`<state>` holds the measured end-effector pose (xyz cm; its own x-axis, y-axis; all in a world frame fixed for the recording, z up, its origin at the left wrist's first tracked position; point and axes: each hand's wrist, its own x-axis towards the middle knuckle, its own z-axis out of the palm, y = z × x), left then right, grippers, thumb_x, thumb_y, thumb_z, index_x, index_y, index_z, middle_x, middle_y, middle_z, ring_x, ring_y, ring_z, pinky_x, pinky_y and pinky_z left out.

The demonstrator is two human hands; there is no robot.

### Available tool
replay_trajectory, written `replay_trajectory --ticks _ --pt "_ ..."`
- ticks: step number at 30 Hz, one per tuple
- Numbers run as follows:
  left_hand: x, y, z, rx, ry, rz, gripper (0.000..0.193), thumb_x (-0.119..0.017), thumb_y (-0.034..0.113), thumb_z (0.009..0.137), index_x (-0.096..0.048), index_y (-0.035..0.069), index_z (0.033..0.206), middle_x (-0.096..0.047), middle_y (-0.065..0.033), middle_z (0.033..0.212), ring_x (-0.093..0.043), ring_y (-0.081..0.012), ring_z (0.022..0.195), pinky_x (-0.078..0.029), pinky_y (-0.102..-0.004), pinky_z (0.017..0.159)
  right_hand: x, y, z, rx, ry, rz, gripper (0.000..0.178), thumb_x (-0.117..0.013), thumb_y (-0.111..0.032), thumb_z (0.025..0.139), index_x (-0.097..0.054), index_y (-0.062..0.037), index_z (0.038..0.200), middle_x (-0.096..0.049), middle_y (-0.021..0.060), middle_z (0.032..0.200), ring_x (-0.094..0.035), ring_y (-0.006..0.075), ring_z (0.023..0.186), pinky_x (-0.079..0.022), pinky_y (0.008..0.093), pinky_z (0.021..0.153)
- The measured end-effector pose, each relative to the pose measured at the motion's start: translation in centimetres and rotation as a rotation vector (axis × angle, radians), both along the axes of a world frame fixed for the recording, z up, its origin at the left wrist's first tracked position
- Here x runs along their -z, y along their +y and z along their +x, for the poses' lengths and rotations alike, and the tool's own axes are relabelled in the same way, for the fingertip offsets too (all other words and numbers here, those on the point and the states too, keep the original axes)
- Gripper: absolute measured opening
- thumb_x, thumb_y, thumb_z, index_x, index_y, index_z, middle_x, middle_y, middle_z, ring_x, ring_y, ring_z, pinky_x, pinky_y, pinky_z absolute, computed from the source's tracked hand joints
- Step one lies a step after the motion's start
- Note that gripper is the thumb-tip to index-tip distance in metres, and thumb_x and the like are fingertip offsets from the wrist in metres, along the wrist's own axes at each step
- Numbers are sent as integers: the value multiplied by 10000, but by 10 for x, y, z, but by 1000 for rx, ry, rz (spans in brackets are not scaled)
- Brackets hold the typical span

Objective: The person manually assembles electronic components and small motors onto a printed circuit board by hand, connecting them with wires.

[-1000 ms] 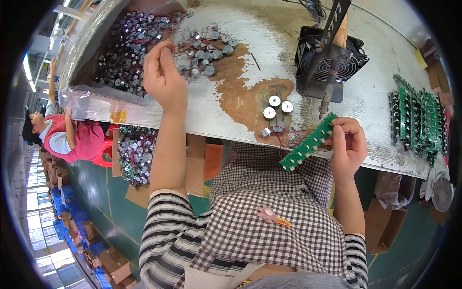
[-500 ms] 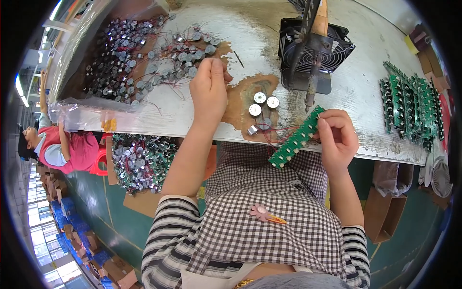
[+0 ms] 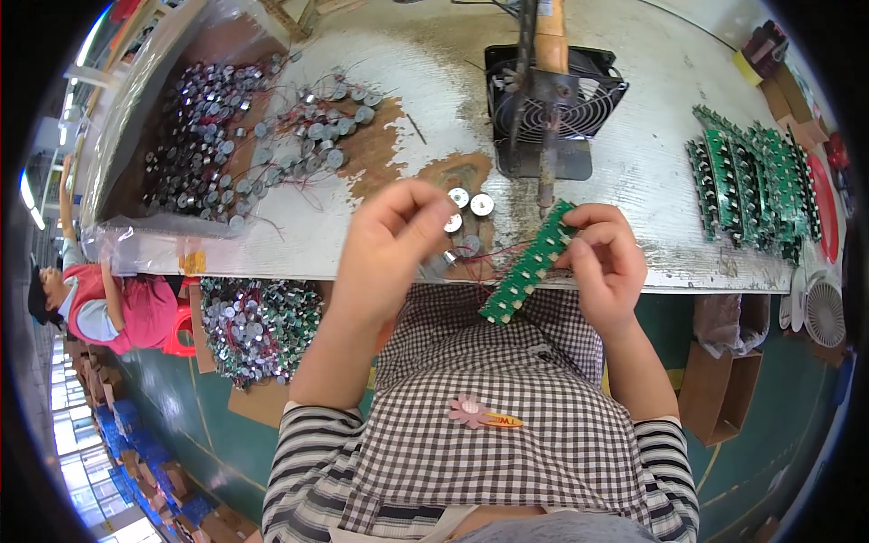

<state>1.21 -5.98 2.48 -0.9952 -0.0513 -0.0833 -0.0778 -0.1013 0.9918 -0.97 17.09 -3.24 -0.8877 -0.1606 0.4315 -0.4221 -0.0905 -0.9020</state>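
Clearly light and stiff, the long green circuit-board strip (image 3: 528, 262) juts past the near edge of the bench (image 3: 634, 172), tilted, its far end pinched by the right hand (image 3: 605, 258); best held by its bare edges, since the small mounted parts look fragile. The left hand (image 3: 391, 249) is clenched on a small silver disc-shaped part with thin red wires (image 3: 450, 223), easily bent, just beside the strip.
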Motion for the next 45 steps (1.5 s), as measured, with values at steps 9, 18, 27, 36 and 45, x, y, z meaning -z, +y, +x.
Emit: replay_trajectory --ticks 9,18,27,36,45 --pt "13 43 3 125 -133 -94 142 -638 123 877 -631 -15 910 -593 -5 768 -524 -56 674 -424 -206 582 -2 -5 5 -1 24 55 87 -634 47 808 -551 31 827 -569 157 1024 -585 102 670 -516 215 584" --pt "24 50 -10 146 59 -209 93 -642 48 813 -585 -23 793 -587 -12 730 -519 -56 641 -414 -206 560 -11 -8 2 -29 67 23 73 -622 65 793 -563 34 822 -554 160 1029 -593 117 752 -529 215 584" --pt "16 48 -17 205 -21 -123 64 -633 31 793 -604 -26 786 -609 -3 716 -528 -34 634 -426 -191 558 -13 -6 -2 -29 22 35 73 -632 73 788 -577 39 819 -527 135 1031 -584 100 750 -524 205 582" --pt "13 44 -23 280 -88 -194 67 -628 30 803 -587 -10 769 -624 -46 864 -550 -70 728 -433 -204 628 -14 -7 -4 -14 5 12 71 -635 70 788 -575 38 811 -534 131 1026 -589 106 746 -528 214 578" --pt "10 48 -20 202 -19 -136 76 -631 46 759 -611 -27 751 -596 5 677 -514 -25 605 -406 -188 525 -17 -7 -7 -2 103 65 84 -648 72 775 -578 33 803 -539 130 1018 -579 105 772 -525 210 579"
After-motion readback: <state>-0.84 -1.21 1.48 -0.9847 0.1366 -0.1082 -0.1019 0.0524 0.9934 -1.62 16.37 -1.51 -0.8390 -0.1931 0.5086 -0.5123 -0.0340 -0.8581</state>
